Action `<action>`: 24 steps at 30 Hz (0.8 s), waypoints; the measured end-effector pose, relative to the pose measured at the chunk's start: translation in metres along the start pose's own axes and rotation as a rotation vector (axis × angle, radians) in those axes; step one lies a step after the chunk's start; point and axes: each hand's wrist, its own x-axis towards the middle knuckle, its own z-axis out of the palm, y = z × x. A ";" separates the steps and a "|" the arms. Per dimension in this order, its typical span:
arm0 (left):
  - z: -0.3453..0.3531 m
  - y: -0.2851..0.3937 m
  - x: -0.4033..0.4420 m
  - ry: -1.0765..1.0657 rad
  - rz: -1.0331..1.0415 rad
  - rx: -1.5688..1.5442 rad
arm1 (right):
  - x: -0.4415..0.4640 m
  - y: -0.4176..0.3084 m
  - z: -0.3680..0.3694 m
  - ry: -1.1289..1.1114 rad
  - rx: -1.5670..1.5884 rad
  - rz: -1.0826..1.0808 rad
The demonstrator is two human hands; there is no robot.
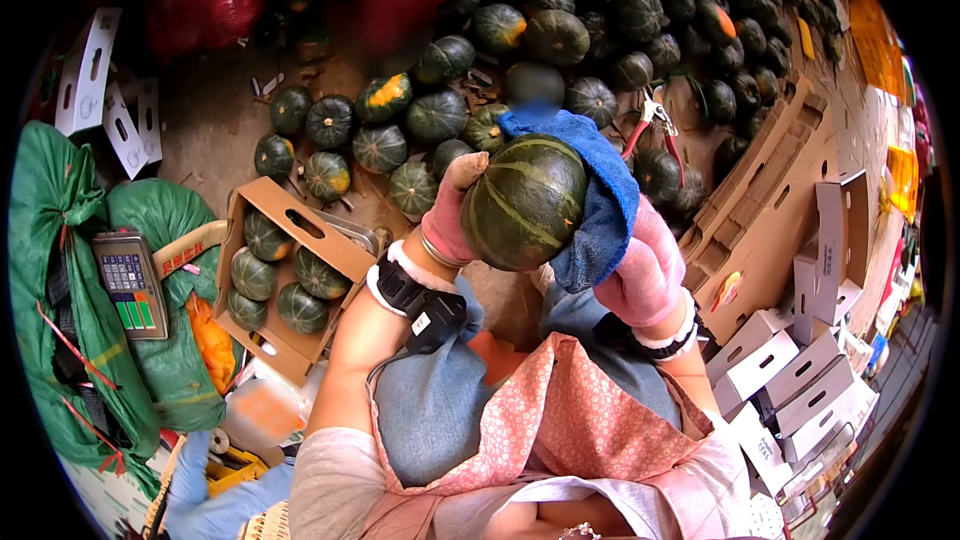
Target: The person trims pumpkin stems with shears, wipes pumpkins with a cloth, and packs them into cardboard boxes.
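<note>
A dark green pumpkin [525, 202] with pale stripes is up in front of me, above my lap. My left hand [455, 208], in a pink glove with bare fingertips showing, grips its left side. On the right, my right hand [645, 265], also gloved in pink, holds a blue cloth [598, 202] against the pumpkin's right side; its fingers are partly behind the cloth. To the left stands an open cardboard box [350, 258] with several green pumpkins inside. Loose pumpkins [437, 115] lie on the floor just beyond my hands.
A large pile of pumpkins [638, 10] fills the back. Red-handled pruning shears [655, 130] rest among them. At the left are green sacks [160, 215] and a scale display [130, 285]. Flattened cardboard [770, 200] and white boxes [815, 390] stand at the right.
</note>
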 end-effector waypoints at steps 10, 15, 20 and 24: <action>0.011 0.000 -0.002 0.057 0.027 0.069 | 0.008 0.007 0.004 -0.063 -0.014 -0.077; 0.007 0.000 0.000 -0.024 0.023 0.017 | 0.006 0.009 0.010 0.040 0.000 -0.119; 0.007 -0.002 0.000 0.130 0.090 -0.077 | -0.003 0.011 0.013 -0.005 -0.050 0.017; 0.010 -0.004 0.001 0.151 0.147 -0.026 | -0.007 0.017 0.015 0.042 0.002 0.114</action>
